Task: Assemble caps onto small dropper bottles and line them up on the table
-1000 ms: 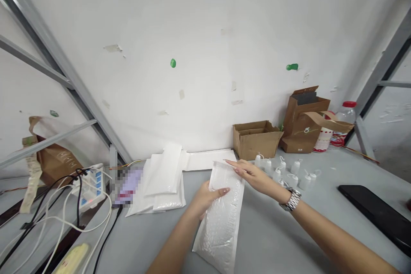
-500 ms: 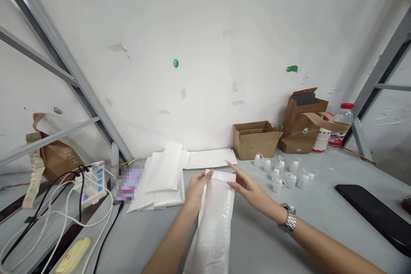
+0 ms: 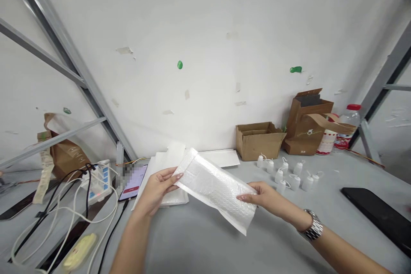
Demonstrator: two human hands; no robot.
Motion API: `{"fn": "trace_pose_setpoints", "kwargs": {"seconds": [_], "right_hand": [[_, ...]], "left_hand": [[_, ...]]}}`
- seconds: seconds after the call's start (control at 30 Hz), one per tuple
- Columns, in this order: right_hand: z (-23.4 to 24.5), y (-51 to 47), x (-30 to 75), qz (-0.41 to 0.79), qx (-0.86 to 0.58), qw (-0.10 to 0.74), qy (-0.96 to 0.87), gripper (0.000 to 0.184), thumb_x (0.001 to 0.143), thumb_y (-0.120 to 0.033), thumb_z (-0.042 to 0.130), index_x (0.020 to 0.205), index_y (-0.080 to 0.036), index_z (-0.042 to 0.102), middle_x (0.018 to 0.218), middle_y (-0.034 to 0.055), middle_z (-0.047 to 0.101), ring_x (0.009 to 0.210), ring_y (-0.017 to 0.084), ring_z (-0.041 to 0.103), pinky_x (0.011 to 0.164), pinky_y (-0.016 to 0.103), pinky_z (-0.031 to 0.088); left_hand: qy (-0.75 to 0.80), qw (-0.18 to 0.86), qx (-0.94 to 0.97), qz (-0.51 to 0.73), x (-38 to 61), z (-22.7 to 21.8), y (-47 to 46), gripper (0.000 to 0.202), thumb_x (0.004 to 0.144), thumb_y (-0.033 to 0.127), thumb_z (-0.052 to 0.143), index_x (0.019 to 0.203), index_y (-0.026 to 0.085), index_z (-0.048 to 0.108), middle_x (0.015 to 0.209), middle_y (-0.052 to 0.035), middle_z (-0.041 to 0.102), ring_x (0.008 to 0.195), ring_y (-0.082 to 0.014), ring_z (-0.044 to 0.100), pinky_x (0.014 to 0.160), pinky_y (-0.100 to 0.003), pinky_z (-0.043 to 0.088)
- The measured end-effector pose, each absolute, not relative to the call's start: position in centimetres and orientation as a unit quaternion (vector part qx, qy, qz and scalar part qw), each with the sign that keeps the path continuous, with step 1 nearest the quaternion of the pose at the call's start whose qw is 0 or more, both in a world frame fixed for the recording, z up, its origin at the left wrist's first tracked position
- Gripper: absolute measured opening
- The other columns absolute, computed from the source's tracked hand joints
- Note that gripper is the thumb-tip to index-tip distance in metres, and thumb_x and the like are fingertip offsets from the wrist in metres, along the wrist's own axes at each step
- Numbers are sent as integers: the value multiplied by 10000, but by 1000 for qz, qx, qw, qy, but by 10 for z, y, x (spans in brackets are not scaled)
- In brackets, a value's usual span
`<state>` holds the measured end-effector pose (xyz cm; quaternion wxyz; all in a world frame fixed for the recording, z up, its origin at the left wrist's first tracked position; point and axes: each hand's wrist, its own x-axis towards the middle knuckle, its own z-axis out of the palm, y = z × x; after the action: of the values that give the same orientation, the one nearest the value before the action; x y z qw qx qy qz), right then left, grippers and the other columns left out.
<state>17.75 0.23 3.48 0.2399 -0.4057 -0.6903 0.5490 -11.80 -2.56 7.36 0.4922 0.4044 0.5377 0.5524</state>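
Observation:
A white bubble mailer is held up above the grey table, tilted with its right end lower. My left hand pinches its upper left edge between thumb and fingers. On the other end, my right hand grips the mailer with the thumb in front and the fingers behind. A metal watch sits on my right wrist. Behind my left hand lies a stack of white mailers, partly hidden by the held one. Several small white bottles with looped cords stand beyond my right hand.
At the back stand an open cardboard box, a brown paper bag and a red-capped plastic bottle. A black object lies at right. On the left are a phone, a power strip with tangled cables and a yellow item.
The mailer has swung from hanging upright to a slanted, sideways position. My left hand has moved left, while my right hand has moved right and down to the mailer's other end.

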Motion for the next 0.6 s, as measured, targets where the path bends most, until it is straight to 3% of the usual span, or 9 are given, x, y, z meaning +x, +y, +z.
{"fn": "trace_pose_setpoints", "kwargs": {"seconds": [0.07, 0.13, 0.2, 0.27, 0.37, 0.5, 0.6], "right_hand": [[33, 3, 180, 525, -409, 255, -702, 377, 741, -531, 523, 771, -171, 630, 673, 15, 574, 604, 134, 501, 587, 251, 401], [24, 1, 178, 499, -416, 269, -711, 395, 779, -522, 472, 946, -191, 608, 739, 25, 586, 648, 144, 522, 635, 270, 423], [13, -2, 175, 481, -421, 269, -720, 411, 798, -495, 459, 1091, -219, 544, 792, 27, 592, 679, 150, 537, 671, 288, 434], [9, -6, 172, 460, -424, 265, -734, 392, 814, -469, 446, 1116, -233, 528, 794, 27, 595, 681, 156, 544, 683, 304, 440], [26, -19, 172, 366, -430, 325, -759, 335, 842, -415, 424, 1117, -260, 535, 820, 41, 613, 778, 189, 554, 759, 345, 428], [69, -57, 196, 120, -330, 464, -813, 374, 857, -259, 428, 1221, -345, 446, 800, 29, 640, 746, 197, 568, 864, 418, 360], [52, -96, 234, 14, -272, 491, -827, 403, 826, -302, 465, 1207, -431, 439, 803, 2, 677, 748, 211, 595, 932, 446, 304]], "left_hand": [[577, 394, 391, 599, -132, 90, -36, 448, 471, 304, 783, 859, 117, 664, 789, -83, 706, 743, -211, 656, 640, -299, 544], [572, 223, 347, 709, -138, 106, -46, 399, 508, 314, 765, 857, 150, 660, 726, -31, 704, 720, -195, 658, 678, -333, 548], [519, 27, 335, 786, -141, 113, -51, 315, 575, 287, 735, 866, 191, 661, 791, 10, 704, 795, -179, 650, 803, -360, 516], [478, -51, 412, 774, -145, 107, -51, 215, 623, 253, 702, 833, 212, 671, 902, 25, 694, 910, -189, 624, 925, -395, 443], [498, 44, 560, 660, -163, 77, -39, 95, 650, 287, 664, 701, 211, 689, 854, 17, 707, 943, -213, 617, 1014, -440, 336], [567, 187, 572, 562, -192, 36, -25, 205, 574, 400, 688, 630, 204, 695, 801, -51, 717, 952, -260, 613, 1006, -458, 328], [583, 241, 571, 525, -203, 26, -24, 251, 527, 436, 714, 618, 203, 698, 812, -85, 713, 971, -283, 601, 1016, -469, 301]]}}
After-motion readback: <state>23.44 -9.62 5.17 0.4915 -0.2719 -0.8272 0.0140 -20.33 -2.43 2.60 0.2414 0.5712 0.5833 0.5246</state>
